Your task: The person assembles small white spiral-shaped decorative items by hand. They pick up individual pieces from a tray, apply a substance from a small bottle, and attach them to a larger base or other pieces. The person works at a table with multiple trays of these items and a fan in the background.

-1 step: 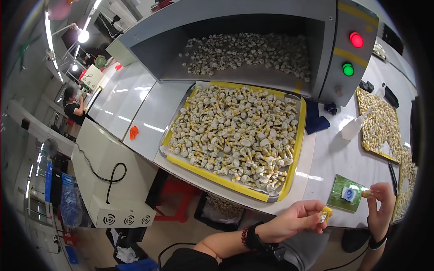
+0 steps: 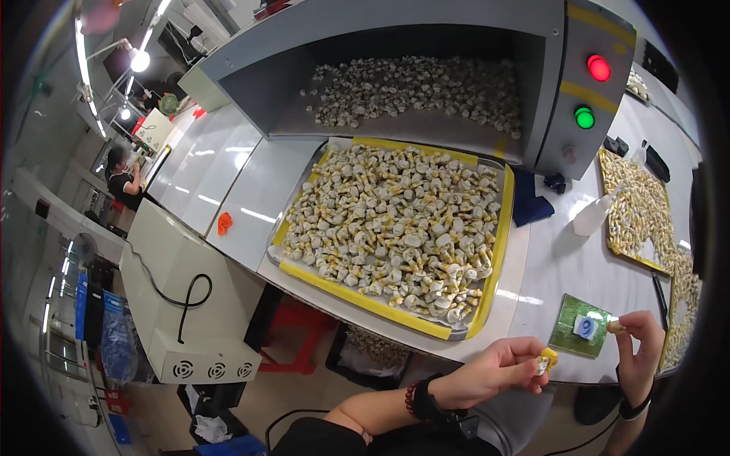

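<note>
My left hand (image 2: 493, 371) is closed in a pinch around a small yellow-and-white piece (image 2: 547, 360) with dark marks, just off the table's front edge. To its right, my right hand (image 2: 643, 343) pinches a small pale yellow piece (image 2: 615, 327) between thumb and finger, beside the right edge of a green square pad (image 2: 569, 338). A small white square with a blue round mark (image 2: 585, 327) sits on that pad. Left of the hands, a yellow-edged tray (image 2: 380, 311) holds a heap of similar white-and-yellow pieces (image 2: 395, 220). Exactly what these pieces are I cannot tell.
A grey machine (image 2: 395, 23) with red and green buttons stands behind the tray, small white pieces inside it. At right are a white squeeze bottle (image 2: 591, 216), a dark blue cloth (image 2: 532, 201) and another filled tray (image 2: 639, 205). A person (image 2: 125, 178) sits far left.
My right hand and its small piece have shifted very slightly. My left hand keeps its hold, and the trays have not moved.
</note>
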Tool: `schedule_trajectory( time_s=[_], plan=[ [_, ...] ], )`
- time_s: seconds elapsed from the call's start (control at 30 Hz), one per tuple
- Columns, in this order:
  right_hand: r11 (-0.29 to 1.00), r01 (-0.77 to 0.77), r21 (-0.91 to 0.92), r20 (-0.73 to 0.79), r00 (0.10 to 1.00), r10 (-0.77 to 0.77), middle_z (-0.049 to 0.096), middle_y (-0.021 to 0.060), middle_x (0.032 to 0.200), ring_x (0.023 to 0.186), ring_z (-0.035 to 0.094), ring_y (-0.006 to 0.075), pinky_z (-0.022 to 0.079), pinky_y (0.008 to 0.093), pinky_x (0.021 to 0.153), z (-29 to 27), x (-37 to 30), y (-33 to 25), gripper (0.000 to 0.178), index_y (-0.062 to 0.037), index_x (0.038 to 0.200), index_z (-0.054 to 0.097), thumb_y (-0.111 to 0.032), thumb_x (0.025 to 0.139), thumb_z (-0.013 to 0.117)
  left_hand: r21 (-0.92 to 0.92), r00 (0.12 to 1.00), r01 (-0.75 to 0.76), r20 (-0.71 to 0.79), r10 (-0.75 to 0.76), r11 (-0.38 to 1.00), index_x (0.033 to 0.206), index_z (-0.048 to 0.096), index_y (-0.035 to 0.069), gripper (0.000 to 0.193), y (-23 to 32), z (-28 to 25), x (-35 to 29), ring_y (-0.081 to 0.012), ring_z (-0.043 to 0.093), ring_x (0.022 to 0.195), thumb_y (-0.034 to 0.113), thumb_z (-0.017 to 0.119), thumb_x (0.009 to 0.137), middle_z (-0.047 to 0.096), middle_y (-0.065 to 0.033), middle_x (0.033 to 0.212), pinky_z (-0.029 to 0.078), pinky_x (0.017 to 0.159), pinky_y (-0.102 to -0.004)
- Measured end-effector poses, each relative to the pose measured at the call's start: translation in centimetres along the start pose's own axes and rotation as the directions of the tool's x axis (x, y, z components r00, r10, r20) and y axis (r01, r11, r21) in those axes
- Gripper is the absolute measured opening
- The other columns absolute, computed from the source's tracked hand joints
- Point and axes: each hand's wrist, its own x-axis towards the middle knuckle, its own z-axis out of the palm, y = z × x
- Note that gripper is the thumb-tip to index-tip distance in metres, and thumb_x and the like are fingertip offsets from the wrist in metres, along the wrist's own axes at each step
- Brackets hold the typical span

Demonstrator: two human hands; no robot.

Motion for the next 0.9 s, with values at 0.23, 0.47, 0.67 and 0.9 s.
schedule_trajectory(
  time_s=[0.23,0.47,0.67,0.9],
  plan=[
    [0.993,0.113,-0.032,0.057,0.992,-0.111,0.055,0.009,0.067,0.062,0.054,0.0198,0.04,0.0272,0.057,-0.25,0.64,-1.07,0.013,-0.0002,0.076,0.056,0.009,0.067,0.058,0.02,1.0,-0.014,0.015,0.014,1.0,0.11,0.052,0.003,0.028,0.08,0.22,-0.21,-0.0078,0.057,0.086,0.025,0.056,0.092,0.059,-0.002,0.093,0.047,0.081,-0.0234],
    [0.988,0.152,-0.024,0.063,0.987,-0.15,0.055,0.0075,0.067,0.062,0.052,0.0204,0.038,0.0287,0.059,0.05,0.53,-0.87,0.016,-0.002,0.075,0.056,0.009,0.064,0.059,0.017,0.999,0.021,0.028,-0.022,1.0,0.11,0.053,0.002,0.035,0.11,-0.12,-0.29,-0.0089,0.056,0.089,0.027,0.062,0.088,0.057,-0.0026,0.101,0.047,0.084,-0.0266],
    [0.984,0.176,-0.031,0.056,0.983,-0.174,0.054,0.0071,0.067,0.061,0.051,0.0188,0.038,0.0275,0.057,0.05,0.71,-0.88,0.017,-0.0017,0.074,0.055,0.01,0.063,0.059,0.015,1.0,0.02,0.022,-0.02,1.0,0.109,0.053,0.002,0.034,0.25,0.14,-0.34,-0.0094,0.057,0.088,0.027,0.062,0.088,0.058,-0.0026,0.099,0.046,0.084,-0.0261],
    [0.984,0.175,0.027,0.092,0.98,-0.176,0.053,0.0069,0.068,0.06,0.049,0.0159,0.038,0.0247,0.053,0.13,0.31,-0.12,0.017,-0.0008,0.074,0.055,0.011,0.062,0.06,0.031,0.999,0.009,0.046,-0.01,0.999,0.108,0.053,0.002,0.034,0.1,0.04,-0.3,-0.0092,0.058,0.087,0.027,0.063,0.087,0.059,-0.0022,0.095,0.045,0.083,-0.0251]
  ],
)
